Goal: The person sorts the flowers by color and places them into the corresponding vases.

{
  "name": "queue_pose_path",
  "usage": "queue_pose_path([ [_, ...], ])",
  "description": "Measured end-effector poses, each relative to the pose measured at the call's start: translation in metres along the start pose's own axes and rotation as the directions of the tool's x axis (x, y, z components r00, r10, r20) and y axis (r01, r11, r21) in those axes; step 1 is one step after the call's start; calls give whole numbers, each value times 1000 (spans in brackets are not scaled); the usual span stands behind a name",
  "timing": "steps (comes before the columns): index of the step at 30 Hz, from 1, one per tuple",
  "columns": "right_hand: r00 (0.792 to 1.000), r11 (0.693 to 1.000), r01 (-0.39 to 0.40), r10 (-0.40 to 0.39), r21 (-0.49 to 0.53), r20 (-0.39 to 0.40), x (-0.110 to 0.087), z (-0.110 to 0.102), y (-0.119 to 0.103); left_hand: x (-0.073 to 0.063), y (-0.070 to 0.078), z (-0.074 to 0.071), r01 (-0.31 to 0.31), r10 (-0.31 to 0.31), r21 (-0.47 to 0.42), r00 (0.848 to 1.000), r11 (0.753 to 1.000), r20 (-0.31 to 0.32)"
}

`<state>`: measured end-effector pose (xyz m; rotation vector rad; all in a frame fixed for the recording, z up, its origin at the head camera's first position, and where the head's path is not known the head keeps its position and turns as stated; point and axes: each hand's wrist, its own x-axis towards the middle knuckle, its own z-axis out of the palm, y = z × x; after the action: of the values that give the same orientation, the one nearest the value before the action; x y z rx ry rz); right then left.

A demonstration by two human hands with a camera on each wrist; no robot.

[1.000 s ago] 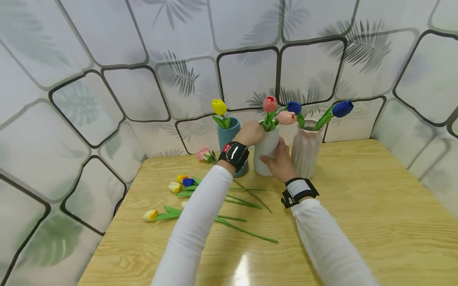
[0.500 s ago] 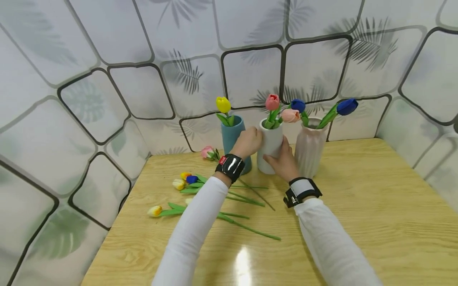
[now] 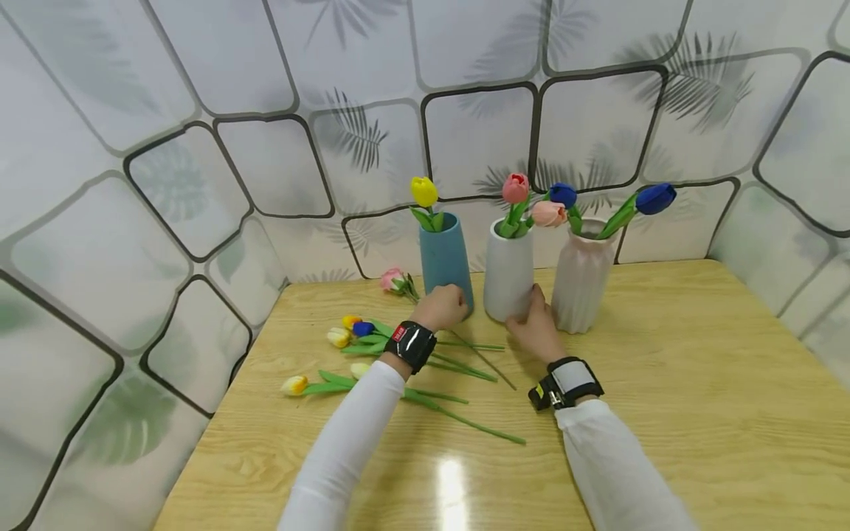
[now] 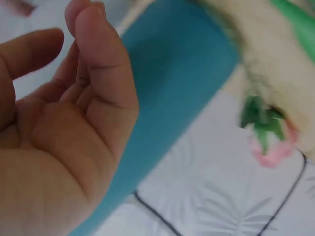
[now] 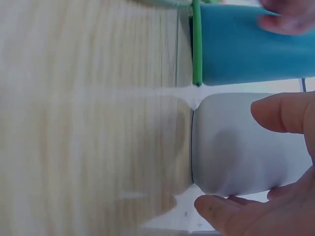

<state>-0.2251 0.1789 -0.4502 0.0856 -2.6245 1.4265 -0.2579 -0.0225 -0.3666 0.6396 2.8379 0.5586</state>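
A white vase (image 3: 508,276) with a red tulip (image 3: 516,189) and a pale pink tulip (image 3: 549,214) stands on the wooden table. My right hand (image 3: 539,330) is at its lower right side. In the right wrist view the thumb (image 5: 278,114) overlaps the white vase while the fingers (image 5: 216,209) lie along its edge, spread apart. My left hand (image 3: 446,308) is low in front of the blue vase (image 3: 446,258), which holds a yellow tulip (image 3: 423,192). Its fingers curl loosely around nothing in the left wrist view.
To the right stands a pinkish ribbed vase (image 3: 581,284) with blue tulips (image 3: 655,199). Several loose tulips (image 3: 339,337) and a pink rose (image 3: 392,279) lie on the table (image 3: 697,413) at the left. A patterned backdrop (image 3: 372,147) rises behind the vases.
My left hand has left the white vase's side, moving left and down to the front of the blue vase. The right hand has slid lower on the white vase, its hold loosened.
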Motion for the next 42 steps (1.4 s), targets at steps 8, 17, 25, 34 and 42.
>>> queue_pose_path([
  [8,999,998,-35,35,45,11,-10,-1,-6,3,-29,33,46,-50,62,997,997,60],
  [17,998,990,-61,61,131,6,-17,-1,-9,5,-49,59,87,-94,-83,991,993,-92],
  [25,997,984,-30,41,177,-62,-21,0,-9,0,-56,67,49,-174,-378,936,925,-306],
  [34,990,963,-141,144,231,1,-16,-10,-9,-12,-48,56,105,-417,-876,901,470,-116],
  [42,990,963,-139,141,232,10,-17,-10,-8,-20,-49,58,127,-453,-991,887,51,90],
])
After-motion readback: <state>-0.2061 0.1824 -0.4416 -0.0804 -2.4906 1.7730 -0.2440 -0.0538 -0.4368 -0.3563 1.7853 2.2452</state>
